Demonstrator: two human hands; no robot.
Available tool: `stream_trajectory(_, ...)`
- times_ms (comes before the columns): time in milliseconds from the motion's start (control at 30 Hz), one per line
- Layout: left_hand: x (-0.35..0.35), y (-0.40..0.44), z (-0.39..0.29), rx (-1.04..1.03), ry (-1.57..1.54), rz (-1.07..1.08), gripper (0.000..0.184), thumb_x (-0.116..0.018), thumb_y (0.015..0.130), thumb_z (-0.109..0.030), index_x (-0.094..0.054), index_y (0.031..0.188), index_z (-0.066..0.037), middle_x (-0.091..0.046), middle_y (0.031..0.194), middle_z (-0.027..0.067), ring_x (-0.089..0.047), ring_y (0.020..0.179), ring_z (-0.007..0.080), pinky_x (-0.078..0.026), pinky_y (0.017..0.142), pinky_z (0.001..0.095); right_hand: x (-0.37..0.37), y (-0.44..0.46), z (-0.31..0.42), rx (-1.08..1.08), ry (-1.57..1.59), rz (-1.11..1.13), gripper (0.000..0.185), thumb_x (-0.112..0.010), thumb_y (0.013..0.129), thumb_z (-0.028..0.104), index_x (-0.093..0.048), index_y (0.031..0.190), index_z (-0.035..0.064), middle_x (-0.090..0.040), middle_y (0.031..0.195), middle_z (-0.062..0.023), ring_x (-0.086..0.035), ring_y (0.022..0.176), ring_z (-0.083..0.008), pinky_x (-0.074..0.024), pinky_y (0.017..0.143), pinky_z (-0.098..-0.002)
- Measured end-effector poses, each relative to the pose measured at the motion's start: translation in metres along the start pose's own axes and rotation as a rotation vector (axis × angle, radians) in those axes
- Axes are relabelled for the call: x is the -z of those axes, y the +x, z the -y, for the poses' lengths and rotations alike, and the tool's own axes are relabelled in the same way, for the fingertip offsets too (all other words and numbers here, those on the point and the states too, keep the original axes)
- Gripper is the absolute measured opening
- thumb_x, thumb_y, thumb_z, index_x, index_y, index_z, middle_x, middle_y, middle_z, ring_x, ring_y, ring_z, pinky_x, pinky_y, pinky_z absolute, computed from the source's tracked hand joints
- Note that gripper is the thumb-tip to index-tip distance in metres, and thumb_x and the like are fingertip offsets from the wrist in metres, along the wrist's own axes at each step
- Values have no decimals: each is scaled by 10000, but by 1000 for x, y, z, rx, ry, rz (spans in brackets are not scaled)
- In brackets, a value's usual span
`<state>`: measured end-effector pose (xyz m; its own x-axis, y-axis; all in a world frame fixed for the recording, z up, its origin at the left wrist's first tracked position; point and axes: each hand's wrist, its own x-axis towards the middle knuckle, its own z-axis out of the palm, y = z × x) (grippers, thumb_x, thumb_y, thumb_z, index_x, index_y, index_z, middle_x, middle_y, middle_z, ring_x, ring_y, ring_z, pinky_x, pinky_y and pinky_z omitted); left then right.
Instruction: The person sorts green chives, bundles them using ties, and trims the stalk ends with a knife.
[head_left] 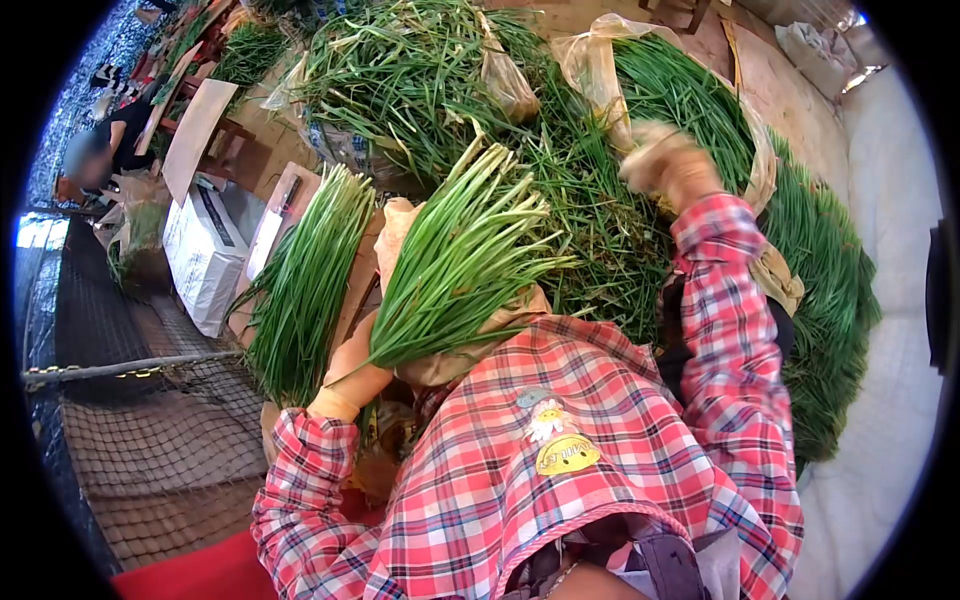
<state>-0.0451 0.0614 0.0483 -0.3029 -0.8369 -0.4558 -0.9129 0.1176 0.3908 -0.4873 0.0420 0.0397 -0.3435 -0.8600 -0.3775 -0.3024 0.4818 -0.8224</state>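
A bunch of garlic chives point(455, 265) lies across my lap, its pale cut ends pointing up and away. My left hand point(352, 372) grips it at the leafy end, with the fingers mostly hidden behind the leaves. My right hand point(676, 168), smeared by motion, is raised over the right side near a plastic bag point(597, 75) of chives; I cannot make out its fingers or anything in them. Left of my lap, another neat bunch of chives point(310, 285) rests on a board. Loose trimmings point(600, 220) are heaped in front of me.
A large heap of chives point(420, 80) stands ahead, and more chives point(825, 290) lie along the right. To the left are a knife point(290, 192) on a board, a white box point(205, 255) and netting point(160, 450). Another person point(125, 130) is at the far left.
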Motion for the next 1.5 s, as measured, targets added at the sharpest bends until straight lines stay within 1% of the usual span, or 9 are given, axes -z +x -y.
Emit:
stream_trajectory(133, -16, 8, 30, -232, 33, -32, 529, -597, 784, -183, -414, 1268, -69, -606, 1012, 220, -590, 918, 384, -480, 767, 402, -48, -12, -70, 47, -731, 33, 348, -656, 781, 232, -581, 1077, 64, -653, 906, -108, -613, 838, -229, -508, 765, -302)
stream_trajectory(200, -14, 8, 26, -219, -100, 72, 549, -617, 760, -174, -421, 1258, -53, -619, 976, 190, -604, 842, 332, -486, 717, 368, -71, -29, -47, -197, 94, 314, 417, -684, 767, 313, -579, 1086, 66, -641, 837, -99, -605, 735, -209, -504, 729, -332)
stream_trajectory(433, 9, -3, -22, -378, -361, 255, 484, -662, 720, -139, -511, 1163, -13, -589, 1081, 139, -554, 970, 236, -437, 839, 330, -141, -80, 5, 467, -231, 198, 562, -660, 702, 546, -562, 1026, 97, -632, 768, -96, -627, 765, -251, -464, 674, -384)
stream_trajectory(600, 5, -8, -13, -275, -591, 352, 519, -701, 674, -92, -519, 1152, -2, -594, 1040, 62, -544, 920, 153, -443, 809, 295, -129, -83, 11, 302, 79, 322, 519, -631, 744, 510, -560, 1050, 97, -633, 750, -122, -619, 750, -309, -464, 675, -402)
stream_trajectory(833, -3, -9, -28, -177, -797, 415, 528, -727, 684, -117, -517, 1157, -12, -589, 1006, 38, -538, 790, 78, -454, 643, 222, -141, -86, 19, 528, -447, 308, 521, -644, 755, 465, -545, 1120, 106, -636, 791, -161, -621, 772, -329, -475, 673, -404)
stream_trajectory(933, -3, -7, -26, -186, -638, 451, 571, -735, 686, -137, -490, 1185, -7, -587, 1009, 36, -535, 814, 87, -451, 670, 232, -144, -77, 20, -60, 214, 585, 480, -704, 748, 351, -581, 1117, 70, -643, 741, -127, -629, 599, -181, -503, 569, -310)
stream_trajectory(1133, 2, -8, -36, -218, -640, 347, 571, -709, 685, -116, -469, 1188, 7, -581, 997, 37, -517, 858, 93, -443, 733, 248, -152, -86, 32, 51, -16, 609, 266, -652, 802, 227, -628, 976, 27, -609, 618, -88, -607, 560, -132, -503, 534, -271)
stream_trajectory(1267, 10, -9, -35, -97, -670, 472, 575, -642, 687, -47, -429, 1221, -12, -589, 960, 63, -557, 871, 146, -458, 748, 272, -131, -86, 23, 61, 457, 888, 205, -705, 777, 210, -644, 877, 41, -658, 738, -61, -627, 627, -125, -504, 563, -234)
stream_trajectory(1500, -16, 1, -3, -196, -706, 384, 583, -666, 643, -41, -447, 1183, -13, -571, 857, 49, -543, 623, 118, -451, 504, 251, -39, -47, -6, 428, 1211, 734, 163, -636, 823, 148, -588, 876, 1, -621, 697, -99, -623, 638, -205, -525, 622, -336)
